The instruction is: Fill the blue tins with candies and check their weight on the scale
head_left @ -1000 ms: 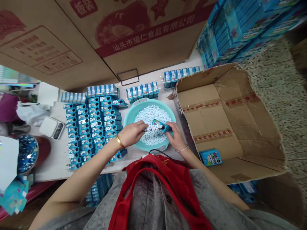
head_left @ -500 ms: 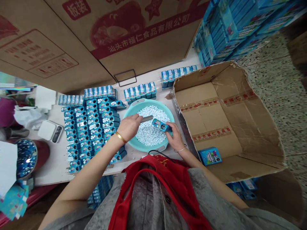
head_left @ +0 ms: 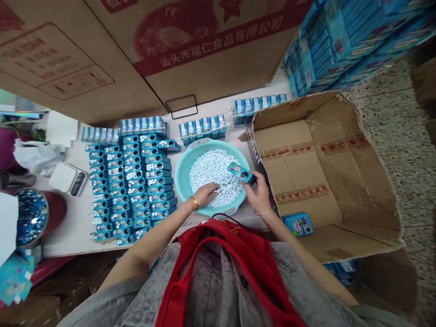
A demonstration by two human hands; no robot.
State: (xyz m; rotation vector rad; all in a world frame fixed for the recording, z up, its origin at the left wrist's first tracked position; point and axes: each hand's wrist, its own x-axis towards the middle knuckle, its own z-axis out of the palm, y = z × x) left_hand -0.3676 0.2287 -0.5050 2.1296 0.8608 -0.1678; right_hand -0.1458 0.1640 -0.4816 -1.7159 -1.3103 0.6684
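Observation:
A round turquoise basin (head_left: 182, 181) full of small white candies (head_left: 211, 169) stands in front of me. Inside it, my left hand (head_left: 206, 194) is low against the candies, fingers closed around a small grey scoop, mostly hidden now by the hand and the candies. Over the basin's right side, my right hand (head_left: 256, 193) grips a small blue candy box (head_left: 241, 172) by its near end. The box lies tilted with its printed face and a dark round opening upward. Left of the basin stand rows of similar blue boxes (head_left: 136, 181), some with white candies at their openings.
A cardboard carton (head_left: 323, 181) on the right holds one blue pack (head_left: 298, 224). Wrapped box packs (head_left: 202, 129) line the back before a large carton (head_left: 211, 68). At left are a white scale (head_left: 63, 177) and a red pot (head_left: 56, 213). Blue packs (head_left: 340, 50) are stacked back right.
My left hand has moved down and nearer to me into the candies with the scoop. My right hand and its box have shifted slightly right. The view has tilted a little.

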